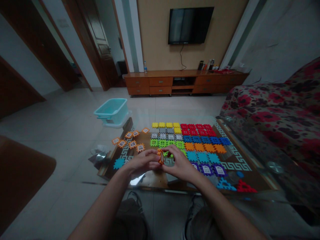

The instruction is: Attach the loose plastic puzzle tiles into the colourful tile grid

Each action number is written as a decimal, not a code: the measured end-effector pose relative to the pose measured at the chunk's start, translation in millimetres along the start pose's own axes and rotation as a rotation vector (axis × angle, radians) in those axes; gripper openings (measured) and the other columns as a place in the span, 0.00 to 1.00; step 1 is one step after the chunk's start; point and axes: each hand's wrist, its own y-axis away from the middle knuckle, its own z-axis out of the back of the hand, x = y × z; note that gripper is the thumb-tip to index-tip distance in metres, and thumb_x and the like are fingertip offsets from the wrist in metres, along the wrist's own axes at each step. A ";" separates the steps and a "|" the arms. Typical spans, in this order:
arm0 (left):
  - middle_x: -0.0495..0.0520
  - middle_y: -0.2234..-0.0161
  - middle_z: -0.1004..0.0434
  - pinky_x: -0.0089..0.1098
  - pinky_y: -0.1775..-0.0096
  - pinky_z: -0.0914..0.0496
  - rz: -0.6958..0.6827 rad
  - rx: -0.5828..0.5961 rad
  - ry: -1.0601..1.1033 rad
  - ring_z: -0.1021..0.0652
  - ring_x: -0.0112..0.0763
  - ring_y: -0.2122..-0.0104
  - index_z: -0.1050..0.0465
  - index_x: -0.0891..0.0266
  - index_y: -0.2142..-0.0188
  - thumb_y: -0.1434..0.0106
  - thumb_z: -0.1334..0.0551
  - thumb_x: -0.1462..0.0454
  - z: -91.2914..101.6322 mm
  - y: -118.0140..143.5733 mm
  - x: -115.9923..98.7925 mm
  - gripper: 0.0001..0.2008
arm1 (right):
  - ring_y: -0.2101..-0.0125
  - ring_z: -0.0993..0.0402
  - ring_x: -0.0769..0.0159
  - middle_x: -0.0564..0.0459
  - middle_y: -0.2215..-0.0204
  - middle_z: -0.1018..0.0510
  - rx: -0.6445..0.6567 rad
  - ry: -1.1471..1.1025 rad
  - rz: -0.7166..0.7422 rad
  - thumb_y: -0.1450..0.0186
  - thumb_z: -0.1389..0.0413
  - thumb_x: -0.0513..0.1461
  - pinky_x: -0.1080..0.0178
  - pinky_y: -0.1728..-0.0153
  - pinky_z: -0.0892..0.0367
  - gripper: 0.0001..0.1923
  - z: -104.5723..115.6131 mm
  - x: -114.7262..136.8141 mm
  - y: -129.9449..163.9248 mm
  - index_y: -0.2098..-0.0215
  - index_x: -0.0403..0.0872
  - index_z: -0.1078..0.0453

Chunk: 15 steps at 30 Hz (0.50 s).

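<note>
Between my two hands, over the near middle of the glass table, is an orange interlocking tile point(161, 156), seen nearly edge-on. My left hand point(143, 161) closes its fingers on the tile's left side. On the other side my right hand point(178, 163) pinches it between thumb and fingers. Lime green tiles point(162, 143) lie just beyond, partly hidden by my hands. Several orange window tiles point(132, 144) are scattered to the left. Purple window tiles point(206, 169) and light blue tiles point(202, 157) lie beside my right hand.
Rows of red tiles point(196, 129), yellow tiles point(165, 125) and blue tiles point(205, 139) cover the far part of the glass table. Blue and red triangles point(245, 186) lie near the right front edge. A turquoise bin point(112, 111) stands beyond the left corner; a flowered sofa point(270, 100) is at right.
</note>
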 end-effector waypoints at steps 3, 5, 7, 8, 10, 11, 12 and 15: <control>0.54 0.60 0.22 0.35 0.52 0.30 0.010 0.001 -0.012 0.21 0.28 0.65 0.30 0.62 0.56 0.47 0.27 0.64 -3.5 2.0 -2.6 0.21 | 0.54 0.29 0.61 0.50 0.55 0.29 0.001 -0.002 0.007 0.45 0.37 0.33 0.57 0.52 0.32 0.25 0.1 -0.1 -0.1 0.50 0.50 0.32; 0.54 0.60 0.22 0.34 0.52 0.30 0.019 -0.013 -0.016 0.21 0.27 0.65 0.29 0.62 0.56 0.47 0.26 0.63 -6.1 3.4 -4.6 0.21 | 0.54 0.29 0.61 0.50 0.55 0.29 -0.004 0.000 0.009 0.45 0.37 0.32 0.57 0.52 0.32 0.25 0.3 -0.3 -0.3 0.50 0.50 0.32; 0.54 0.60 0.22 0.34 0.52 0.30 0.023 -0.020 -0.014 0.21 0.27 0.65 0.29 0.62 0.56 0.48 0.26 0.63 -7.9 4.2 -6.1 0.22 | 0.54 0.29 0.61 0.50 0.55 0.29 -0.010 0.000 0.010 0.45 0.37 0.32 0.57 0.52 0.32 0.25 0.5 -0.4 -0.4 0.50 0.50 0.32; 0.54 0.60 0.22 0.34 0.52 0.30 0.024 -0.023 -0.013 0.21 0.27 0.66 0.29 0.62 0.56 0.49 0.25 0.63 -8.3 4.4 -6.5 0.22 | 0.54 0.29 0.61 0.50 0.55 0.29 -0.010 0.000 0.010 0.45 0.37 0.32 0.57 0.52 0.32 0.25 0.6 -0.5 -0.4 0.49 0.50 0.32; 0.54 0.61 0.22 0.33 0.53 0.30 0.031 -0.030 -0.010 0.21 0.27 0.66 0.29 0.62 0.56 0.49 0.25 0.63 -8.5 4.4 -6.7 0.23 | 0.54 0.30 0.61 0.50 0.55 0.29 -0.007 -0.002 0.013 0.45 0.37 0.32 0.57 0.51 0.32 0.25 0.6 -0.5 -0.5 0.49 0.50 0.32; 0.53 0.61 0.22 0.33 0.54 0.30 0.034 -0.035 -0.010 0.21 0.27 0.66 0.30 0.62 0.56 0.50 0.25 0.63 -8.5 4.4 -6.6 0.23 | 0.54 0.30 0.61 0.50 0.55 0.29 -0.004 -0.002 0.014 0.46 0.38 0.32 0.57 0.51 0.32 0.25 0.5 -0.5 -0.5 0.50 0.50 0.32; 0.53 0.62 0.22 0.33 0.55 0.30 0.037 -0.037 -0.012 0.21 0.26 0.67 0.30 0.62 0.56 0.50 0.25 0.63 -8.4 4.4 -6.5 0.23 | 0.54 0.30 0.61 0.50 0.55 0.29 0.000 0.000 0.014 0.46 0.38 0.32 0.56 0.51 0.32 0.25 0.2 -0.5 -0.6 0.50 0.50 0.32; 0.53 0.63 0.22 0.32 0.55 0.30 0.043 -0.035 -0.017 0.21 0.26 0.67 0.30 0.62 0.57 0.50 0.25 0.63 -9.0 4.7 -6.3 0.23 | 0.54 0.30 0.60 0.50 0.55 0.29 0.009 0.011 0.009 0.46 0.38 0.32 0.56 0.51 0.32 0.25 -0.8 -0.8 -0.7 0.50 0.50 0.31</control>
